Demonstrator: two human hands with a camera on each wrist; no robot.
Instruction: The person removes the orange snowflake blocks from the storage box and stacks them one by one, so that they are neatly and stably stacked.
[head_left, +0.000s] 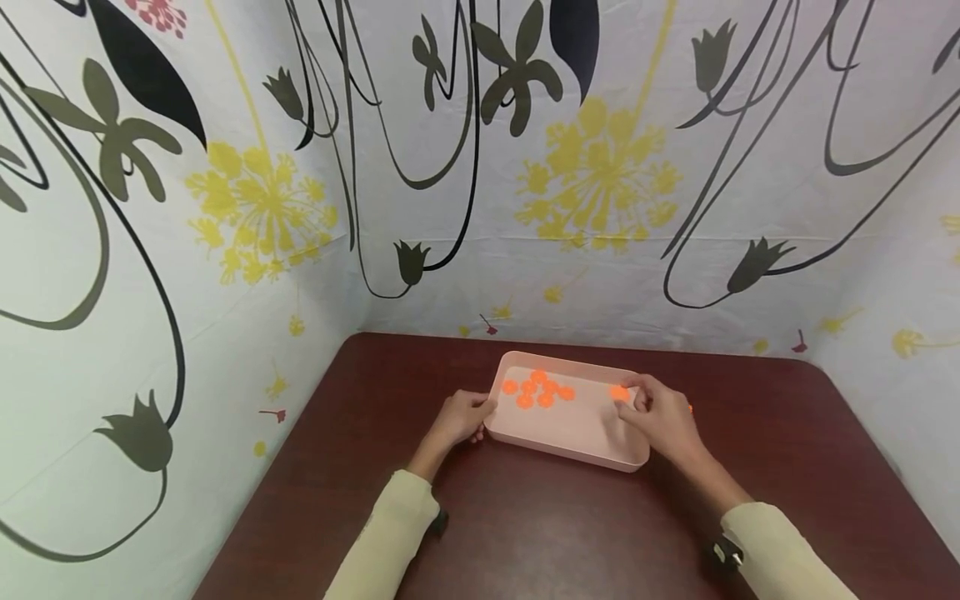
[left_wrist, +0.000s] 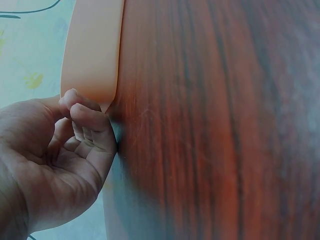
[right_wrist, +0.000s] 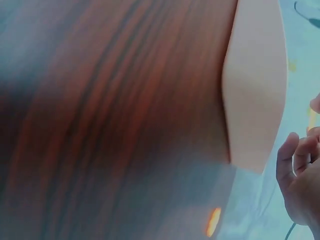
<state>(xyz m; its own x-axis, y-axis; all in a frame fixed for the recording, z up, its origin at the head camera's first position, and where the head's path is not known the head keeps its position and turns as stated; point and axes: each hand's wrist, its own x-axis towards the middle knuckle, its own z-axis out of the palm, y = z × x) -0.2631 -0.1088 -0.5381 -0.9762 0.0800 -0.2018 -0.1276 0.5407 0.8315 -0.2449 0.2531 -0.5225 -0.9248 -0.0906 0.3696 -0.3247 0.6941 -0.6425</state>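
A shallow pale pink tray (head_left: 570, 429) lies on the table. Several small flat orange pieces with bumpy outlines (head_left: 546, 400) are grouped in its left half. My left hand (head_left: 456, 418) grips the tray's left end, fingers curled against the corner in the left wrist view. Over the tray's right end, my right hand (head_left: 663, 417) pinches one orange piece (head_left: 619, 392) between thumb and index finger. In the right wrist view only part of that hand (right_wrist: 302, 175) shows, at the right edge beside the tray wall (right_wrist: 255, 85).
Another orange piece (right_wrist: 213, 222) lies on the dark wood-grain table (head_left: 525, 533), right of the tray and mostly hidden behind the right hand in the head view. White cloth walls (head_left: 450, 208) with flower prints stand around the table's back and sides.
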